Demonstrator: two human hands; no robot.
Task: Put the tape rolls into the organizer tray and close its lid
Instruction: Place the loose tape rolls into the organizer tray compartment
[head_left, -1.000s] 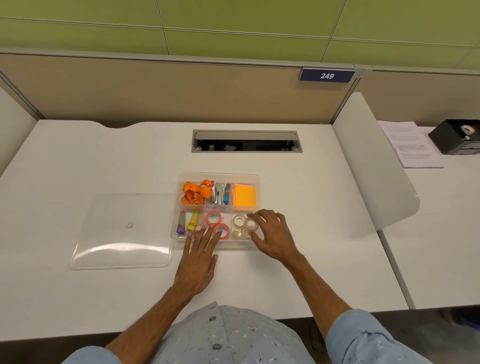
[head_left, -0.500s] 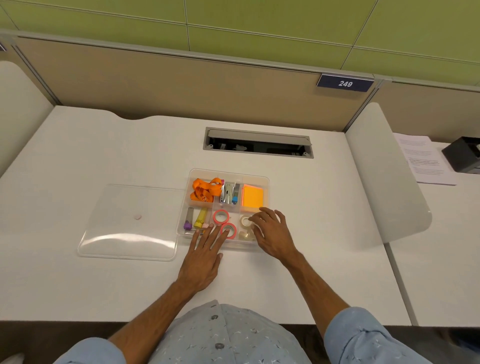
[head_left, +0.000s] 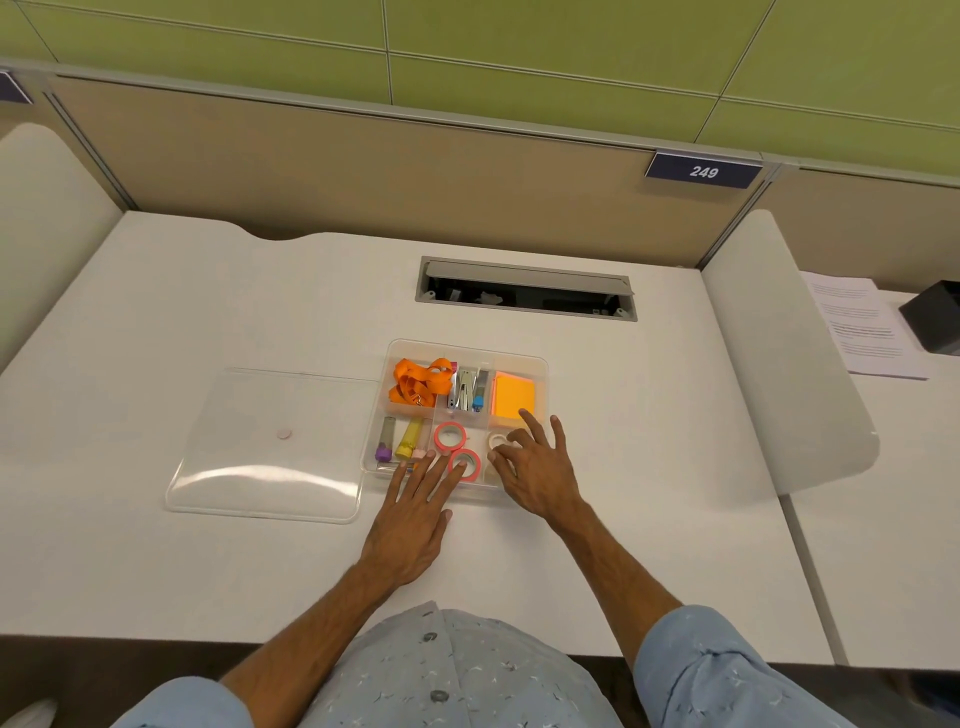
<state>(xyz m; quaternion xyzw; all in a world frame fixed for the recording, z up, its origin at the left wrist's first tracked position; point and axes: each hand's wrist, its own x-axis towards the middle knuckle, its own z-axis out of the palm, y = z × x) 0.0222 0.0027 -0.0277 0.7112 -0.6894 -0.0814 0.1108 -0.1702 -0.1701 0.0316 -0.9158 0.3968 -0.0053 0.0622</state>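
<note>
The loading step is judged to be at its end. The organizer tray (head_left: 540, 364) stands on the white tabletop (head_left: 208, 291) with two pink tape rolls (head_left: 450, 435) seen in its near middle compartment, one behind the other, and pale tape rolls (head_left: 497, 441) in the near right compartment, partly covered by the right hand (head_left: 540, 470). The right hand is spread over that compartment with the fingers loosely curled; whether a roll is pinched under it cannot be told. The left hand (head_left: 413, 525) is laid flat and released on the tabletop, its fingertips (head_left: 460, 467) reaching over the tray's near edge to the nearer pink roll. No loose roll is seen on the tabletop, though what lies beneath the hands is hidden.

The clear lid (head_left: 270, 447) is lying flat just beside the tray's left edge, so closing is not yet done. The next move is judged to call for both hands to be lifted clear of the tray, the lid to be taken by its edges, carried rightward over the tray, squared to the rim and pressed down evenly
</note>
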